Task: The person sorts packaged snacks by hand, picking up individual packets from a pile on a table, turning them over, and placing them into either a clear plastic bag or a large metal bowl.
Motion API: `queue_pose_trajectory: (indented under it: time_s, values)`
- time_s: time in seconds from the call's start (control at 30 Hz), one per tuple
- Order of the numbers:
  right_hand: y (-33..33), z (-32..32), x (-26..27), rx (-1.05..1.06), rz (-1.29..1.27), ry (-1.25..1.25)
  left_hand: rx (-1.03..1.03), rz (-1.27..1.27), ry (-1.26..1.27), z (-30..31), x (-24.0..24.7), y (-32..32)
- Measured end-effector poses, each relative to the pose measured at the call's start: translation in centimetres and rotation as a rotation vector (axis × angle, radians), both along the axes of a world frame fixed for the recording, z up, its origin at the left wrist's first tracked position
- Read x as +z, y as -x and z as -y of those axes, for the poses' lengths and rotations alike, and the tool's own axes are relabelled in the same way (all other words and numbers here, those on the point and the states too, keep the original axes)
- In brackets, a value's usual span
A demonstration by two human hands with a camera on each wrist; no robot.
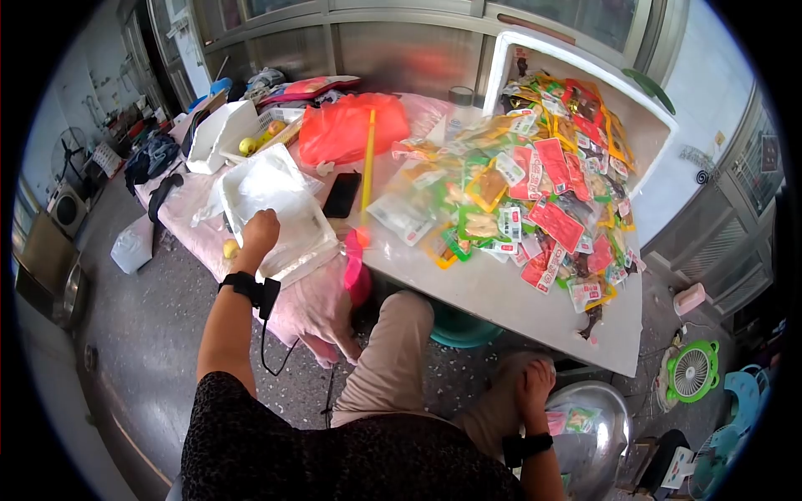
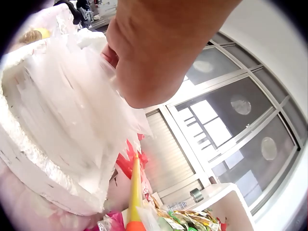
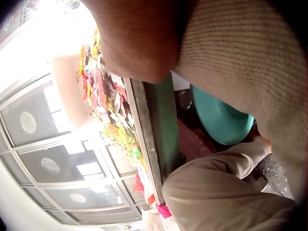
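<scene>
My left hand (image 1: pixel 261 232) is over a shallow white foam box (image 1: pixel 311 269) on the left, fingers curled at a clear plastic bag (image 2: pixel 72 101). The plastic looks blurred and spreads across the box in the left wrist view; the fingertips are mostly hidden behind the hand. My right hand (image 1: pixel 535 389) rests on my right thigh, fingers loosely bent and holding nothing. Right of the box, a black phone (image 1: pixel 342 195) lies beside a long yellow stick (image 1: pixel 368 167) with an orange end.
Many colourful snack packets (image 1: pixel 501 200) spill from a large foam box (image 1: pixel 660 117) across the table (image 1: pixel 501 309). A red plastic bag (image 1: pixel 351 129) lies at the back, near yellow fruit (image 1: pixel 248 146). A metal basin (image 1: pixel 597 451) stands low on the right, a green tub (image 1: pixel 464 328) under the table.
</scene>
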State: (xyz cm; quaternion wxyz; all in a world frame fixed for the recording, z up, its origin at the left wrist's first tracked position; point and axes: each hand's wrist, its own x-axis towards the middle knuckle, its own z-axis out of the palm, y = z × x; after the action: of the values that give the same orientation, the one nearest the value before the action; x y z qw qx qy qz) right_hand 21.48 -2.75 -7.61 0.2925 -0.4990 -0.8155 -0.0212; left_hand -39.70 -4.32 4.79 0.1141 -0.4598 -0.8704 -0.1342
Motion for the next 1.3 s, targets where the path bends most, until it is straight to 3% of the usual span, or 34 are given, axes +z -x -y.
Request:
queue_pose_trajectory:
  time_s: [0.17, 0.33, 0.43, 0.5, 0.57, 0.63, 0.73, 0.8, 0.83, 0.93, 1.03, 1.23, 1.3]
  values:
    - [-0.3, 0.0, 0.7, 0.063, -0.048, 0.034, -0.094, 0.051, -0.29, -0.4, 3.1, -3.8]
    - [1.4, -1.6, 4.1, 0.196, -0.316, 0.142, -0.427, 0.38, -0.45, -1.8, 3.0, -12.8]
    - [4.0, -2.7, 6.7, 0.184, -0.45, 0.333, -0.523, 0.589, -0.317, -2.6, 2.2, -20.0]
    - [6.6, -3.3, 8.9, 0.151, -0.598, 0.621, -0.588, 0.715, -0.282, -3.4, 0.5, -24.1]
    - [9.2, -4.7, 7.4, 0.307, -0.889, 0.666, -0.64, 0.809, -0.245, -3.9, -0.8, -27.9]
    - [12.1, -5.8, 7.0, 0.307, -1.064, 0.779, -0.679, 0.872, -0.226, -4.3, -2.1, -30.9]
    - [15.0, -6.9, 7.2, 0.339, -1.249, 1.109, -0.724, 0.949, -0.207, -4.9, -3.4, -33.4]
    - [15.8, -7.5, 6.2, 0.394, -1.211, 1.054, -0.735, 0.962, -0.169, -4.8, -3.2, -34.0]
    - [16.1, -7.8, 5.8, 0.421, -1.19, 1.028, -0.777, 0.756, -0.183, -5.0, -3.8, -33.8]
    - [16.3, -8.4, 5.1, 0.327, -1.083, 0.957, -0.785, 0.455, -0.129, -4.5, -3.2, -33.6]
    - [15.7, -8.8, 5.9, 0.302, -0.785, 0.75, -0.735, 0.33, 0.051, -4.3, -2.2, -32.8]
    - [16.4, -9.4, 6.7, 0.379, -0.899, 0.841, -0.776, 0.256, -0.032, -4.7, -3.4, -32.6]
    - [16.3, -10.1, 6.5, 0.413, -0.8, 0.796, -0.716, 0.26, -0.116, -4.9, -2.9, -32.1]
